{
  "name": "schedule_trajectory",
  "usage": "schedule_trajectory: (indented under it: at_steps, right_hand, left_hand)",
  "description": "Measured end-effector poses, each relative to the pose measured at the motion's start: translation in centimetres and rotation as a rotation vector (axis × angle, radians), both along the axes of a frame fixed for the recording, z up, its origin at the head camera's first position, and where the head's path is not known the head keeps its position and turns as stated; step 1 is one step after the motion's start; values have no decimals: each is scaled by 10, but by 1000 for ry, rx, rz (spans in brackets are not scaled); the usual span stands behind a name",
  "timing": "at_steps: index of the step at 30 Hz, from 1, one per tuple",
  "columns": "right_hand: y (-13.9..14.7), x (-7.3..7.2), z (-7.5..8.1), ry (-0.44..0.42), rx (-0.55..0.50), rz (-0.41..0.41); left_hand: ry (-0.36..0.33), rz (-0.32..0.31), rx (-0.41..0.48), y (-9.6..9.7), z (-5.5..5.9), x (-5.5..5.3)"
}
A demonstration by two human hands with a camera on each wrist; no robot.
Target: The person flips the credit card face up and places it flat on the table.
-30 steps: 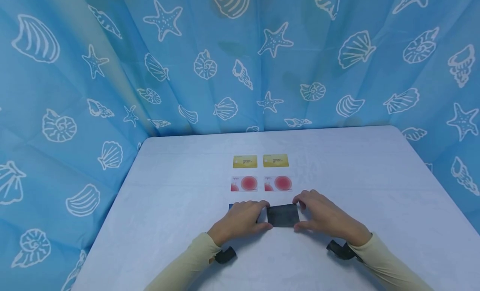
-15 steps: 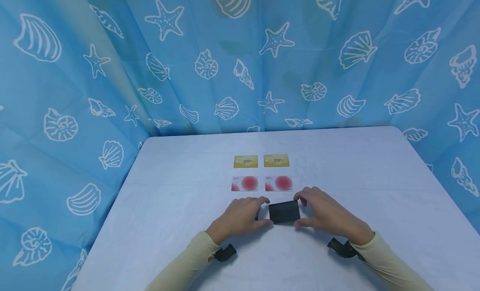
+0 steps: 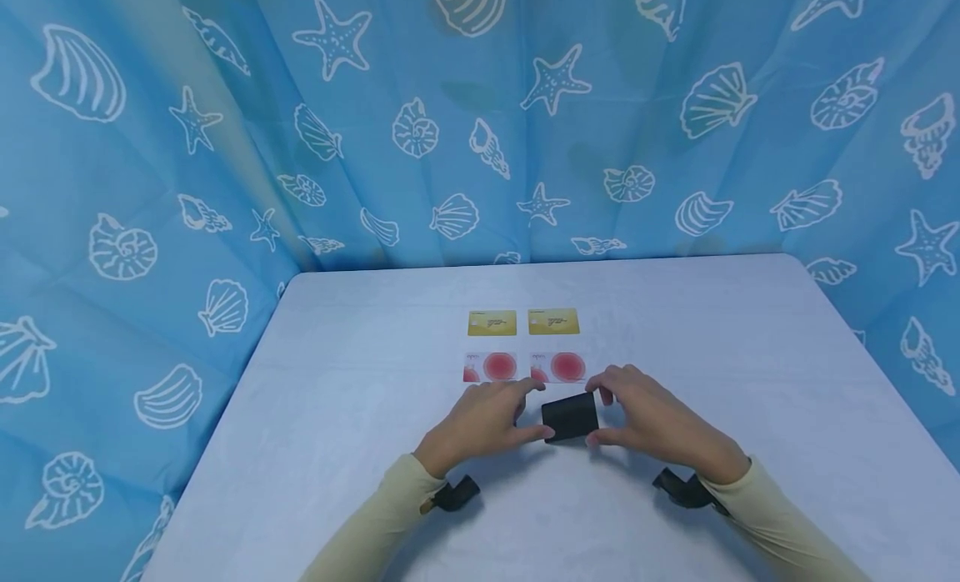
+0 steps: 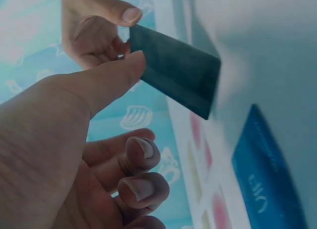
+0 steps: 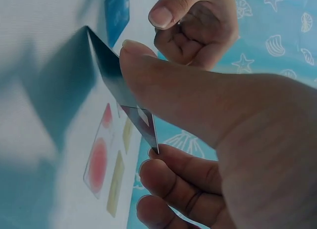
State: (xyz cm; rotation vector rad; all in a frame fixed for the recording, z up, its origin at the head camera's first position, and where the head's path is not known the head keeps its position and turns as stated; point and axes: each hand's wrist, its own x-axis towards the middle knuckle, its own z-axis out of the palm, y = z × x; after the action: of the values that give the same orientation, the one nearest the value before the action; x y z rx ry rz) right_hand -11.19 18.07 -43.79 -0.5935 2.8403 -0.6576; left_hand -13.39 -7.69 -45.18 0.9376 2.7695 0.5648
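A dark card [image 3: 572,417] tilts above the white table, its shadow falling below it. My right hand [image 3: 654,419] pinches its right short edge between thumb and fingers. In the right wrist view the card's inner face [image 5: 141,121] shows some reddish and white print. Opposite, my left hand [image 3: 480,422] has its thumb near the card's lower left corner, its fingers loosely bent and apart from the card. A blue card [image 4: 267,174] lies on the table under the left hand, hidden in the head view.
Two yellow cards [image 3: 492,323] lie side by side farther back on the table [image 3: 360,365]. In front of them lie two white cards with red circles [image 3: 498,366]. A blue shell-patterned curtain [image 3: 465,173] hangs behind the table and along its sides.
The dark card has risen and tilted, its left end dropping lower than its right. Both hands have moved slightly away from me, and the left fingers now sit farther from the card.
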Motion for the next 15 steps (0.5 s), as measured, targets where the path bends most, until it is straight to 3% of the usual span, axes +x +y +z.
schedule_trajectory:
  at_steps: [15]
  right_hand:
    - [-5,-1,10,8,-35,17]
  left_hand:
    - [32,-59,31,14,10,0]
